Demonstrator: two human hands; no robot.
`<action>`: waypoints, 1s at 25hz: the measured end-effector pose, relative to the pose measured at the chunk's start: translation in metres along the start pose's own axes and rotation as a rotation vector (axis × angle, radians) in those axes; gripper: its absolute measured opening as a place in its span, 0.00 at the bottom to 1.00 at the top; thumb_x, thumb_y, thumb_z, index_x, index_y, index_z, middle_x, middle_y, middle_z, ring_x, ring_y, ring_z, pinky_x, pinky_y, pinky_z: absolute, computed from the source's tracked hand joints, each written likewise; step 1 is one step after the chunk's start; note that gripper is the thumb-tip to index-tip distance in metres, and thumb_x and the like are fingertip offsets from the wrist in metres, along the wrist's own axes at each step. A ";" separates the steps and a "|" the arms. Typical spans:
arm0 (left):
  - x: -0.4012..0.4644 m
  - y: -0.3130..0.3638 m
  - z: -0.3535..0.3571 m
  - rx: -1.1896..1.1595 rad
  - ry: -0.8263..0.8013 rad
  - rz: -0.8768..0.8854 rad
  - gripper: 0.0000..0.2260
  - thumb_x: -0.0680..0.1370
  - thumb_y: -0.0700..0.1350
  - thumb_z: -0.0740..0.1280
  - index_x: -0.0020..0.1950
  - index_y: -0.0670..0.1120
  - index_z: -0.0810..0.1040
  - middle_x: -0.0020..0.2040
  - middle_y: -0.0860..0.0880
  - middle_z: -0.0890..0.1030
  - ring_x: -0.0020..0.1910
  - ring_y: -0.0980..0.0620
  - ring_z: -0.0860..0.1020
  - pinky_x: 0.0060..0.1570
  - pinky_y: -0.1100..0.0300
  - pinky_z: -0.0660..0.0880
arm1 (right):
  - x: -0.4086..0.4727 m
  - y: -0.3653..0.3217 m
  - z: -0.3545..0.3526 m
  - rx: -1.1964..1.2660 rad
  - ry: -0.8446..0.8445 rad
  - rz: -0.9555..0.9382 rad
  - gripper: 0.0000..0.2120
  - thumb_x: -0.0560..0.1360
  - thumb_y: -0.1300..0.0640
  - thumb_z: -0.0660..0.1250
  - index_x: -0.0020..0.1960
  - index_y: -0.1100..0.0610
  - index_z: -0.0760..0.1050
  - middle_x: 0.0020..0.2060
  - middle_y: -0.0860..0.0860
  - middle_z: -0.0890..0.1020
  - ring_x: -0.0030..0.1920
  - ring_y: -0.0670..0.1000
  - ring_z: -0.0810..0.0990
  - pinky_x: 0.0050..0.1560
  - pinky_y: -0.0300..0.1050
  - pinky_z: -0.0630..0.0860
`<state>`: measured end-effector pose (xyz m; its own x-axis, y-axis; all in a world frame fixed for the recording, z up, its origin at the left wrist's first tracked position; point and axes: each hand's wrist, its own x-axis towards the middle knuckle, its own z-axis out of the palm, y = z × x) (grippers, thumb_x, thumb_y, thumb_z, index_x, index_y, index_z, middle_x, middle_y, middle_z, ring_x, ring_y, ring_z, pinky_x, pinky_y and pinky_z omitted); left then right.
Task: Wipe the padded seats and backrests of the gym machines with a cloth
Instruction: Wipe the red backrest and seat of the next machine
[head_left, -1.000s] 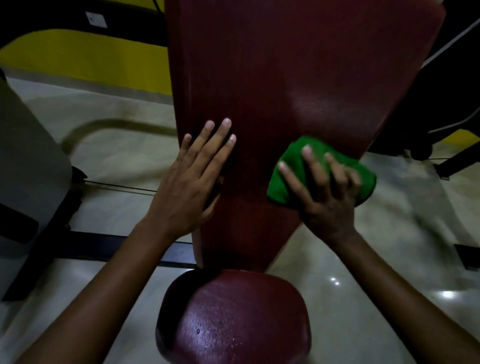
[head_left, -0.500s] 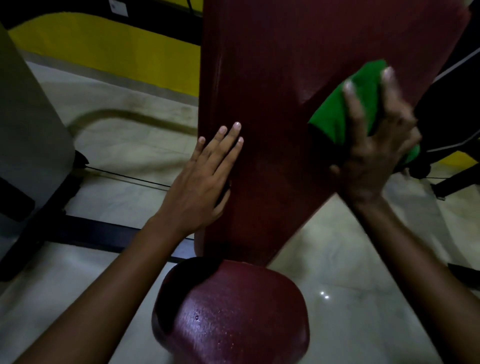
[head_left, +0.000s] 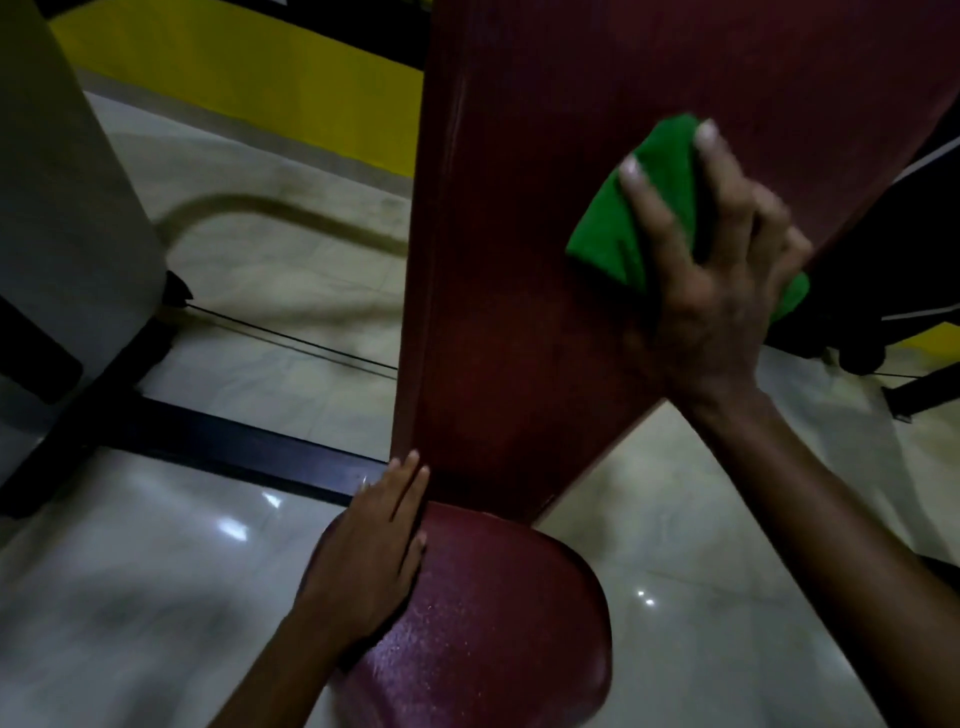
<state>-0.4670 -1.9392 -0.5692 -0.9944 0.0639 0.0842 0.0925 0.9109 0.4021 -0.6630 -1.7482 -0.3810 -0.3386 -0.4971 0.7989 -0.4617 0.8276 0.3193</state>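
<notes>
Pale floor (head_left: 291, 291) around backrest (head_left: 519, 260)

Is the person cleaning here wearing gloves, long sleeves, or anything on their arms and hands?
No. Both the left hand and the right hand are bare, without gloves. Both forearms are uncovered as far as the picture shows, with no sleeve, watch or bracelet visible. No rings can be made out, though the light is dim.
</notes>
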 end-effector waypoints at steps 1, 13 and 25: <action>-0.011 0.000 0.008 0.022 -0.061 -0.038 0.26 0.82 0.54 0.46 0.71 0.40 0.70 0.71 0.43 0.70 0.67 0.46 0.72 0.73 0.54 0.57 | 0.005 -0.008 0.003 -0.009 0.024 0.080 0.26 0.75 0.52 0.64 0.73 0.44 0.64 0.72 0.54 0.63 0.64 0.55 0.65 0.56 0.51 0.62; -0.020 0.004 0.014 0.044 -0.104 -0.176 0.29 0.82 0.54 0.42 0.65 0.40 0.76 0.64 0.43 0.78 0.63 0.46 0.76 0.70 0.57 0.52 | -0.032 -0.023 0.013 0.003 -0.068 -0.393 0.23 0.80 0.56 0.58 0.73 0.46 0.63 0.72 0.52 0.63 0.63 0.58 0.67 0.56 0.53 0.63; -0.018 0.027 0.030 0.062 -0.044 -0.298 0.25 0.73 0.47 0.54 0.64 0.37 0.76 0.64 0.39 0.77 0.64 0.43 0.75 0.70 0.50 0.58 | -0.047 -0.053 0.028 -0.069 -0.217 -0.714 0.24 0.78 0.56 0.57 0.73 0.51 0.63 0.73 0.54 0.64 0.64 0.61 0.67 0.57 0.55 0.63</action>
<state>-0.4478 -1.9037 -0.5870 -0.9787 -0.1934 -0.0691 -0.2053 0.9151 0.3470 -0.6454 -1.7763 -0.4497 -0.1331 -0.9539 0.2691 -0.5798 0.2952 0.7595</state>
